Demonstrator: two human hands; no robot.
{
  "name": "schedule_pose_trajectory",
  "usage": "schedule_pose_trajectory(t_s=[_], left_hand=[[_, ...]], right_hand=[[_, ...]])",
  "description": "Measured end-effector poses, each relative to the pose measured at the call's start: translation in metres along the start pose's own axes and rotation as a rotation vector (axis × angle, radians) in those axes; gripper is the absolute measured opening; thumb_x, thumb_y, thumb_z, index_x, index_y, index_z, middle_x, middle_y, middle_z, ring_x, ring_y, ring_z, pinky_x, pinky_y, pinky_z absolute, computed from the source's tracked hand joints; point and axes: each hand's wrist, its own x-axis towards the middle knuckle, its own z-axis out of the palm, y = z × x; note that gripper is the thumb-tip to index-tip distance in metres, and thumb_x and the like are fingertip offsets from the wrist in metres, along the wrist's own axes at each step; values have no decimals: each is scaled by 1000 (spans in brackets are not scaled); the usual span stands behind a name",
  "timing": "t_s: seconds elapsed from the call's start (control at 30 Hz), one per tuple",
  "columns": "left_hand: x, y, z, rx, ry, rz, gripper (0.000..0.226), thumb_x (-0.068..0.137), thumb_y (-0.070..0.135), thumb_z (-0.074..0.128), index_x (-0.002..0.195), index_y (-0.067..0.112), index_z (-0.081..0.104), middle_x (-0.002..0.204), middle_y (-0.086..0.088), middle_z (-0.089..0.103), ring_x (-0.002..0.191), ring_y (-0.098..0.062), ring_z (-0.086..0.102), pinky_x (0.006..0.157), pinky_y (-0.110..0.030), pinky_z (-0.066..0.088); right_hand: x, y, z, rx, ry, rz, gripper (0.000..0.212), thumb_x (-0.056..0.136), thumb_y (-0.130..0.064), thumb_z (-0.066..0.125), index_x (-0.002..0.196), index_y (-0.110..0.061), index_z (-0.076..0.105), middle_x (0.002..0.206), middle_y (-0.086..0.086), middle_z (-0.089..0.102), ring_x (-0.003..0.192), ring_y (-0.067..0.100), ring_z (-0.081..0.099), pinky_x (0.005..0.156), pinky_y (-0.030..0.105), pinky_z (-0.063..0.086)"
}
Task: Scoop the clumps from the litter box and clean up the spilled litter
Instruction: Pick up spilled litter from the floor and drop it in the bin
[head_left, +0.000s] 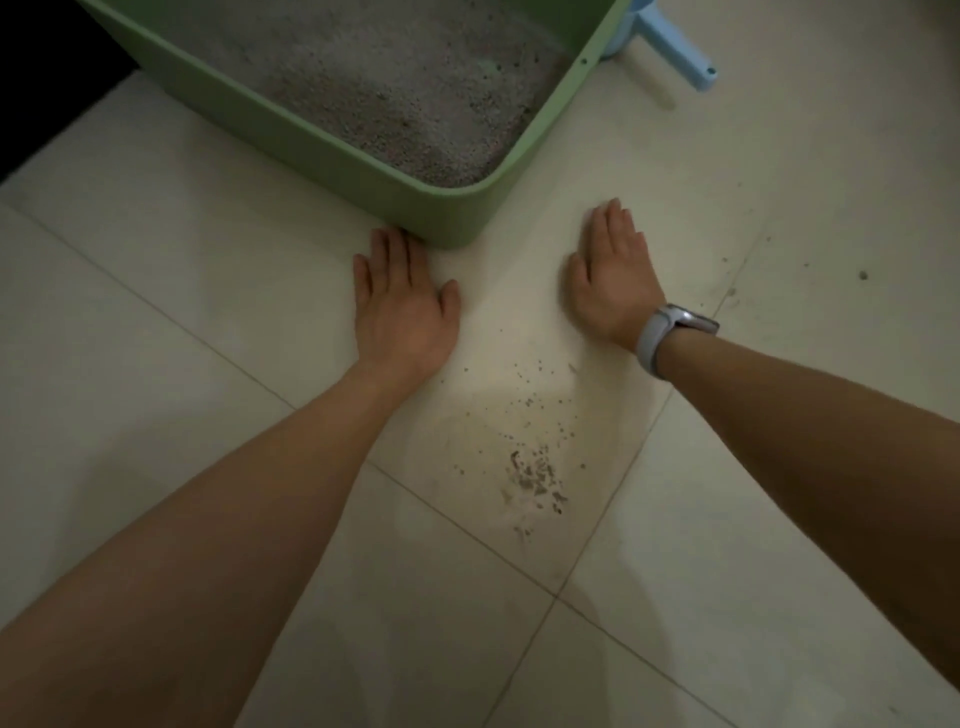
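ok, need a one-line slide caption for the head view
Both hands, left hand and right hand, flat on the tiled floor beside the green litter box, spilled litter between the forearms.

The green litter box (363, 171) sits on the tiled floor ahead of you, its rounded near corner pointing toward you; grey granular litter (395, 88) covers its bottom. Spilled litter (535, 473) lies scattered in front of that corner, densest in a small dark patch. The blue scoop (670, 47) lies beside the box's right wall.
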Motion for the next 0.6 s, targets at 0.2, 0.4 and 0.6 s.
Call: schedule_pose_trajectory(t_s=[0.2,0.4,0.6], left_hand=[[-9,-14,7,-44,91,270,64,89,35,22,137,-4,38,143,-25,37,137,-36,29,114,-39,12],[-25,-54,-2,-156,201,265,50,88,17,29,129,-4,49,137,-20,47,130,-32,42,113,-28,17],[-28,-57,-1,-22,151,67,62,87,30,21,139,0,36,148,-20,30,139,-34,24,115,-42,11]], right_hand=[[-3,-30,19,-67,-46,-327,64,89,-31,16,147,-4,8,155,16,1,144,25,-2,112,28,-9],[-24,-41,29,88,9,-599,52,90,-21,26,136,0,41,144,16,38,137,26,32,113,28,18],[-17,-74,51,60,179,-328,58,87,-28,23,135,-1,42,142,22,38,135,36,30,114,41,18]])
